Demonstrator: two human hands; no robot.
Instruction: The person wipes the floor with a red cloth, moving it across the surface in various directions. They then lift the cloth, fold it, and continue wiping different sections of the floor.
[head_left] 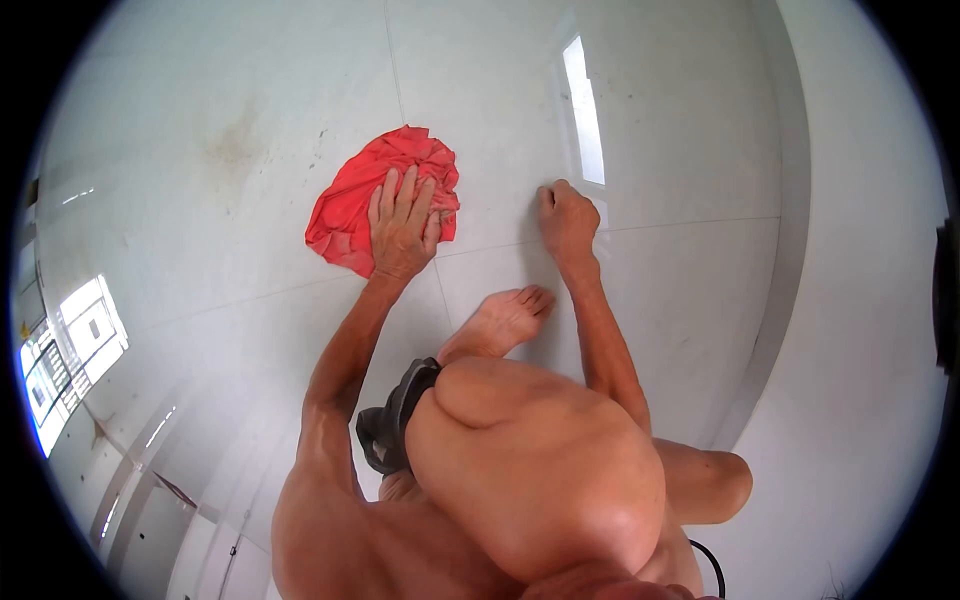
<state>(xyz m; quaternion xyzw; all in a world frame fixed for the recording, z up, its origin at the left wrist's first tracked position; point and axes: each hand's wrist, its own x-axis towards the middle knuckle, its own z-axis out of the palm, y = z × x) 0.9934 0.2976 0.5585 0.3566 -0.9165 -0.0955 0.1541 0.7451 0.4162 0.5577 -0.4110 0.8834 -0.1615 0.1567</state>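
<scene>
A crumpled red cloth (345, 205) lies on the pale tiled floor (490, 90). My left hand (405, 225) presses down on it, with the fingers stretched out and flat over its right side. To the right of the cloth, my right hand (568, 220) is closed in a fist at the floor, well apart from the cloth. Nothing shows sticking out of the fist, though its palm side is hidden. A bare foot (500, 320) stands on the tile between my two forearms.
Brownish smudges (235, 140) and dark specks mark the floor left of the cloth. A skirting strip (790, 200) runs along the white wall (860, 250) at the right. Bright window reflections (585, 110) show on the glossy tile. Dark fabric (395, 420) hangs by my knee.
</scene>
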